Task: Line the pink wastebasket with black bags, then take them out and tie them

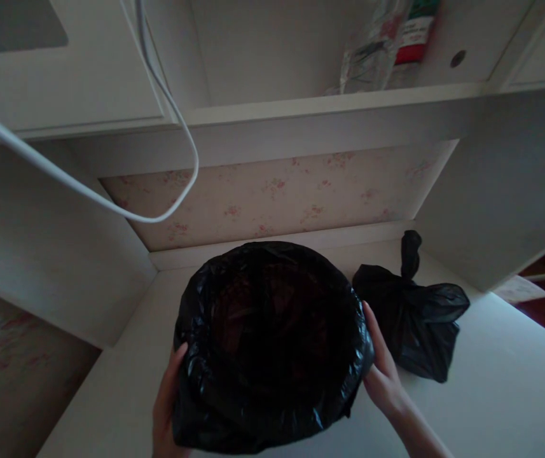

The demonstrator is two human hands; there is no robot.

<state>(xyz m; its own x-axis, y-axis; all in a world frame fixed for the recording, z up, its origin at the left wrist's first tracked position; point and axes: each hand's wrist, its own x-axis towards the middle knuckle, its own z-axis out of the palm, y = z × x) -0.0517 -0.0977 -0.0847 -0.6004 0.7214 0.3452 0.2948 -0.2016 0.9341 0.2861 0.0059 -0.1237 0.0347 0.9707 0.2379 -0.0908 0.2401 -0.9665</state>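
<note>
A round trash bin point(253, 420) lined with a black plastic bag is held between my two hands, its wide mouth facing up toward me. The liner is folded over the rim and hangs down outside, covering the bin's walls. My left hand point(170, 394) presses on the left side, thumb along the bag. On the right side, my right hand point(379, 362) grips the bin the same way. The fingers of both hands are mostly hidden behind the bag. Just beyond my right hand sits a knotted black plastic bag point(420, 324) on the white surface.
The white desktop point(501, 375) runs back to a wall panel with floral wallpaper point(276, 191). Above is an open shelf point(262, 57) with a clear plastic package point(367, 63) and a red-and-green package point(415, 32). A white cable point(95, 197) loops down at upper left.
</note>
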